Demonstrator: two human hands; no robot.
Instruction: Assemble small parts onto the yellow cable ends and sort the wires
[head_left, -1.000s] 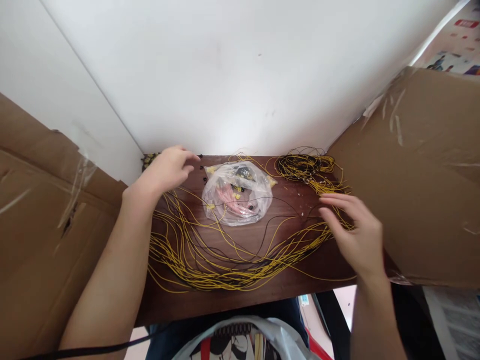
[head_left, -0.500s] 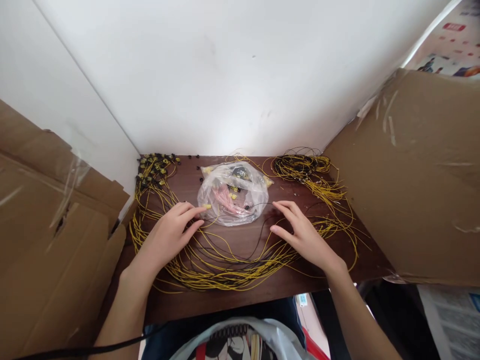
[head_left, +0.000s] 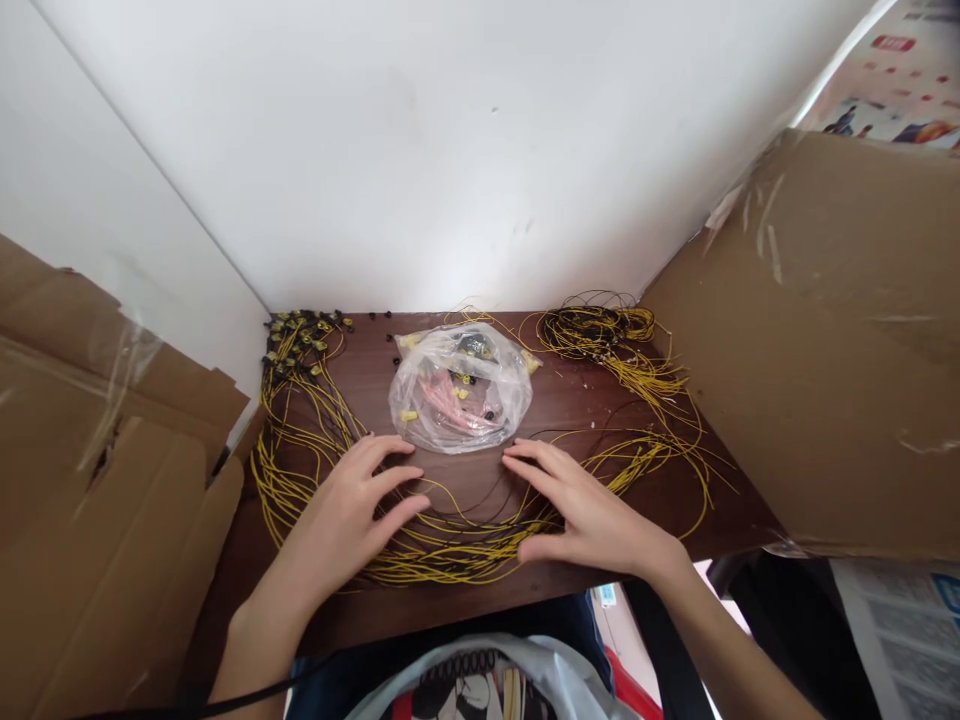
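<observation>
My left hand (head_left: 367, 505) is spread over the left part of a long bundle of yellow and black wires (head_left: 442, 560), its fingers apart and nothing seen between them. Over the bundle's right part is my right hand (head_left: 574, 505), also with fingers apart and holding nothing visible. The bundle curves across the front of the brown table (head_left: 352, 625). Just beyond my fingertips lies a clear plastic bag (head_left: 409, 405) with yellow and black small parts and something pink in it. Yellow and black connectors (head_left: 304, 340) sit at the wires' ends, back left.
A coil of yellow and black wire (head_left: 592, 330) lies at the back right. Cardboard (head_left: 817, 350) stands on the right and more cardboard (head_left: 97, 500) on the left. A white wall (head_left: 465, 150) closes the back. A grey bag (head_left: 570, 685) is below the table's front edge.
Both hands have come down toward the front edge and spread wider. The thin black wire that ran between them above the bag is no longer there; my right hand has also moved left.
</observation>
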